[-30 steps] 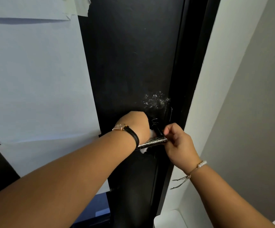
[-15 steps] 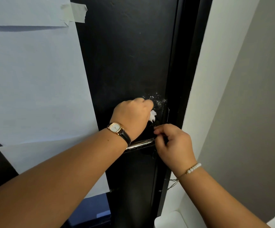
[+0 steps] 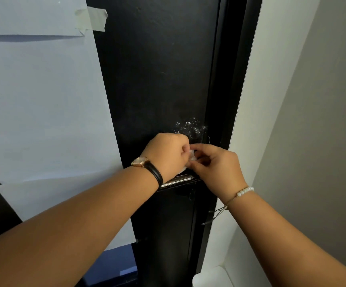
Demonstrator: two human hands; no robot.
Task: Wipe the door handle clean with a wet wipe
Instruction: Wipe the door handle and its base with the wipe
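A shiny metal door handle [image 3: 178, 180] sticks out level from the black door [image 3: 157, 79], partly covered by both hands. My left hand [image 3: 167, 154], with a black-strapped watch on its wrist, hovers just above the handle and is closed on a small white wet wipe [image 3: 191, 157]. My right hand [image 3: 215, 164], with a bead bracelet, meets it from the right, and its fingertips pinch the same wipe. Only small bits of the wipe show between the fingers. White smears [image 3: 190, 128] mark the door just above the hands.
Large sheets of pale paper [image 3: 43, 100] are taped over the left part of the door. The black door frame [image 3: 230, 79] runs down the right of the handle, then a white wall edge [image 3: 257, 100] and a grey wall [image 3: 323, 121].
My left hand lifted off the handle with the wipe and now sits above it. My right hand left the handle's end and rose to pinch the wipe beside the left hand.
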